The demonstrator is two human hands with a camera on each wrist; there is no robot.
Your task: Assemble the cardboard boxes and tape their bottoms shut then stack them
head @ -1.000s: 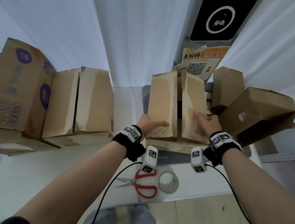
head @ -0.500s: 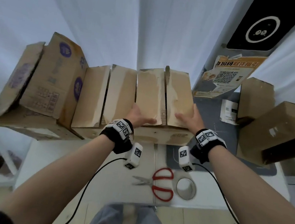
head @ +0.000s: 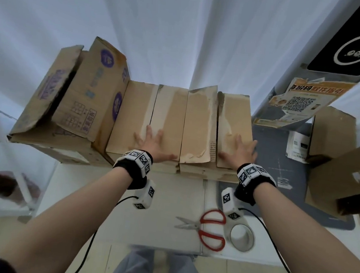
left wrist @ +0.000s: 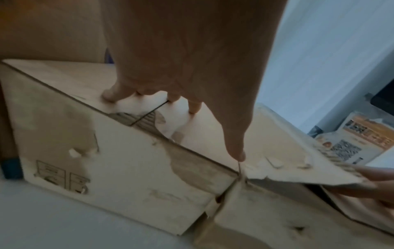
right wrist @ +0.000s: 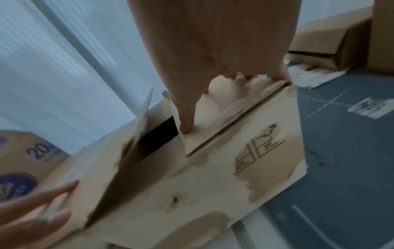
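On the white table (head: 91, 193) stand two plain cardboard boxes side by side, both with their flaps facing up. The left box (head: 140, 118) has its two flaps lying flat and meeting at a seam, and the left hand (head: 153, 143) rests palm-down on them with straight, spread fingers (left wrist: 234, 144); the thumb reaches the edge where the next box begins. The right box (head: 229, 171) touches it on the right. Its right flap (head: 235, 124) is pressed flat by the right hand (head: 239, 152), fingers (right wrist: 186, 118) straight and apart, while its left flap (head: 198, 125) stands slightly raised, leaving a dark gap between the two flaps in the right wrist view. Torn paper patches show on the flaps and on the front faces of both boxes.

Left of the pair, a larger printed box (head: 84, 103) with purple markings leans tilted, touching the left box. Near the table's front edge lie red-handled scissors (head: 207, 227), with a tape roll (head: 241, 236) just beside them on the right. Farther right, a dark grey mat (head: 284, 161) carries two more brown boxes (head: 349, 176), one tilted in front of the other, and a small white paper (head: 296, 147). An orange leaflet with a QR code (head: 299, 102) hangs on the post behind the mat.
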